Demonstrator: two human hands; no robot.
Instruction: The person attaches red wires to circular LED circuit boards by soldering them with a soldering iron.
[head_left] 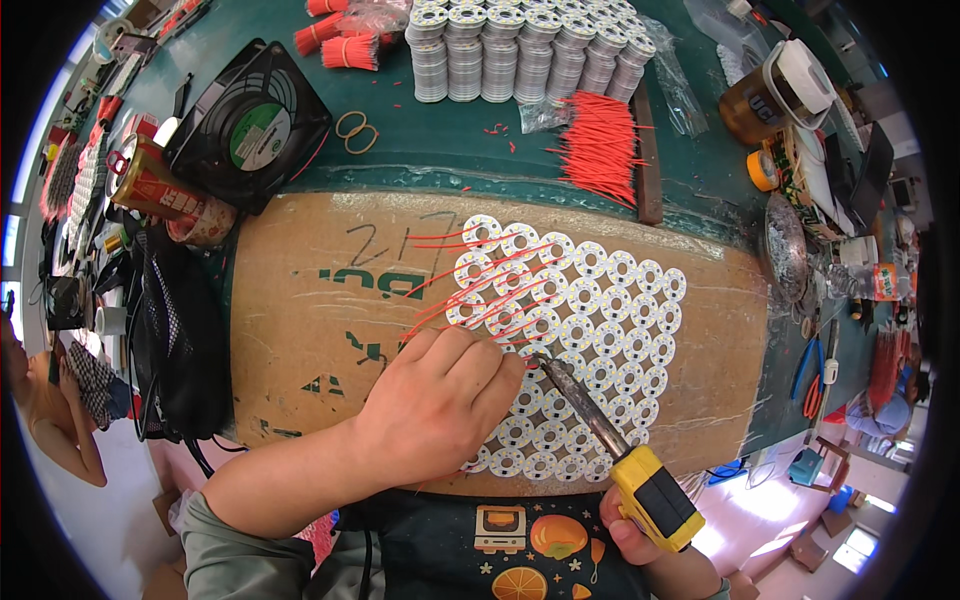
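Small round white LED boards (621, 266), each with a centre hole, lie in close rows on a sheet of cardboard (300, 270). Red wires (430, 292) run leftward from several boards in the left columns. My left hand (440, 400) is closed over the left side of the rows, pinching a red wire; a short bit of red shows at the fingertips and the rest is hidden. My right hand (632, 535) grips the yellow handle of a soldering iron (585, 405). The iron's tip is at a board right beside my left fingertips.
Stacked round boards (500, 60) and a pile of red wires (600, 150) stand at the far side. A black fan (250, 125) and a can (160, 185) are at left. Right are a jar (765, 95), orange tape (762, 170) and pliers (813, 378). Another person (60, 430) sits far left.
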